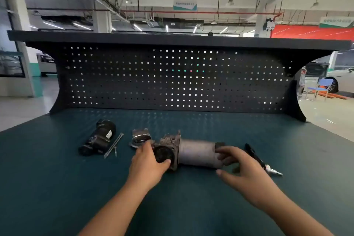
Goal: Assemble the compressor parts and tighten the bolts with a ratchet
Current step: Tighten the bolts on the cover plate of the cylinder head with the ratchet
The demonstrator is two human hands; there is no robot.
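Nearest, the left hand (pixel 147 161) curls round the dark round end of the compressor body (pixel 197 151), which lies mid-worktop (pixel 57 188). The right hand (pixel 243 168) cups its right end, too blurred to tell whether it grips. Assembly looks barely begun: the cover (pixel 140 137), long bolts (pixel 114 144) and black part (pixel 99 138) wait to the left, the ratchet (pixel 262 161) to the right. The next move probably calls for steadying the body and seating the cover.
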